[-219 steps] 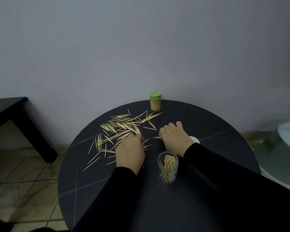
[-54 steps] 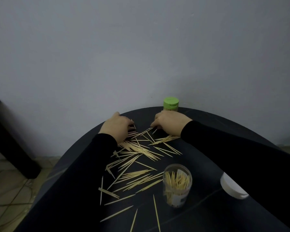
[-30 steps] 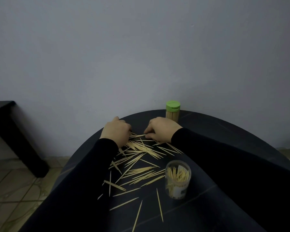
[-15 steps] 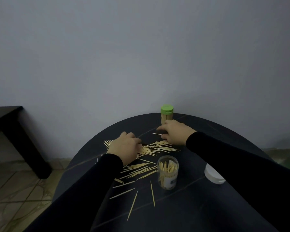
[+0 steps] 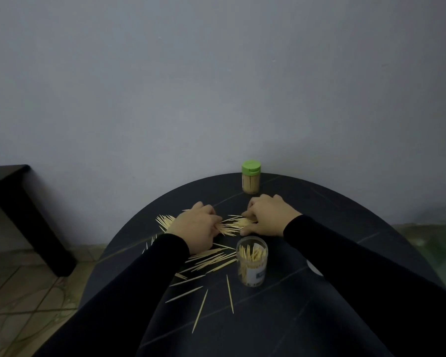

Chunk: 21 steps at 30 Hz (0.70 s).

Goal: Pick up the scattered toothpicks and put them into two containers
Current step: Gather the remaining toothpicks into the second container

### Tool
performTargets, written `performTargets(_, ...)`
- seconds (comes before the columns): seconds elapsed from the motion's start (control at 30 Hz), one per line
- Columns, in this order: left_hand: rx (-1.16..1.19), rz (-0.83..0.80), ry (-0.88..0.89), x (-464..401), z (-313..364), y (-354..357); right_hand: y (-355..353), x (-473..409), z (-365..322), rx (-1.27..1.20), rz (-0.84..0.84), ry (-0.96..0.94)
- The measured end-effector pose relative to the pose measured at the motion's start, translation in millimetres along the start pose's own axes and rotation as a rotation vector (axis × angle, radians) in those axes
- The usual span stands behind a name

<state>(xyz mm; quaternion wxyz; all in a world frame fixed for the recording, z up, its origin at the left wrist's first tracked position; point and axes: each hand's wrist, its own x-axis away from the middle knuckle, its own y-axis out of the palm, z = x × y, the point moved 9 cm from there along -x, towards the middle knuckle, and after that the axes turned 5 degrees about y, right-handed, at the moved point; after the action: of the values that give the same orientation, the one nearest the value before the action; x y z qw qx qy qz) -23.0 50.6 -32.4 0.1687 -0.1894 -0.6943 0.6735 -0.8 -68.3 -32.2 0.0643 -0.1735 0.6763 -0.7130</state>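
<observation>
wooden toothpick bunch (image 5: 233,224) lies crosswise between left hand (image 5: 195,226) and right hand (image 5: 267,219), both curled, pinching it; open jar (image 5: 252,261) nearer right.

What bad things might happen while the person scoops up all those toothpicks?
1. The open clear plastic jar stands just in front of the right hand; a sleeve may tip it and spill it.
2. Loose wooden toothpicks lie close to the left sleeve on the round black table; it might sweep some off.
3. The left hand presses on pointed sticks, which may prick.
</observation>
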Motion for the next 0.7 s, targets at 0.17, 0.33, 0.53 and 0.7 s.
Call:
performTargets(0.17,-0.062,0.041,0.026,-0.1,13.1,-7.7,-2.7,10.0,1.5,-0.059,0.077,0.048)
performTargets(0.33,-0.112,0.091,0.020,2.7,23.6,-14.7,-0.6,15.9,0.5,-0.147,0.153,0.130)
performTargets(0.53,-0.117,0.129,-0.011,2.9,20.0,-19.1,0.5,19.9,-3.5,-0.124,0.173,0.150)
performTargets(0.7,-0.088,0.138,-0.028,4.0,21.1,-20.4,-4.4,32.1,6.6,-0.247,0.197,0.190)
